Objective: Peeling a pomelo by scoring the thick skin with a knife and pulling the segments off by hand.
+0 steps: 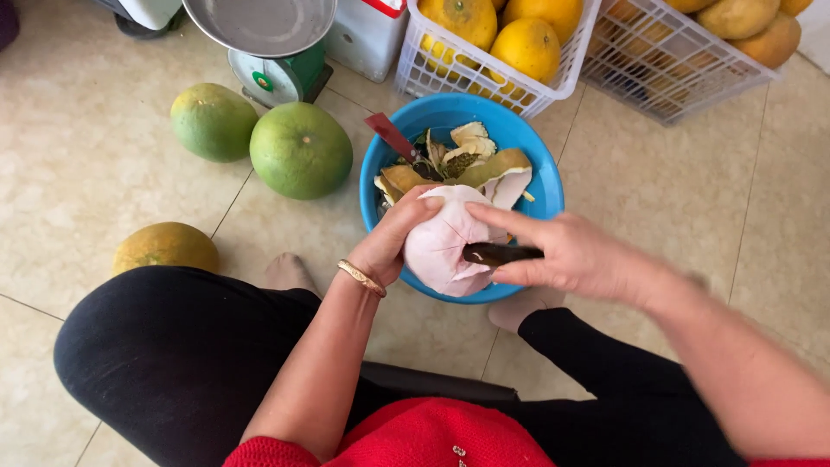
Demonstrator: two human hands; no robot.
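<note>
Fingers point(519, 220) grip a dark knife point(501, 253) against the smooth, rounded peeled pomelo point(441, 246).

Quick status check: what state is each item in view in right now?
Pomelo: peeled, pale pith showing, held over the bowl by the left hand.
Knife: gripped in the right hand, against the pomelo.
Blue bowl: holds peel scraps.
Two green pomelos: unpeeled, on the floor.
White basket: holds yellow fruit.
</note>
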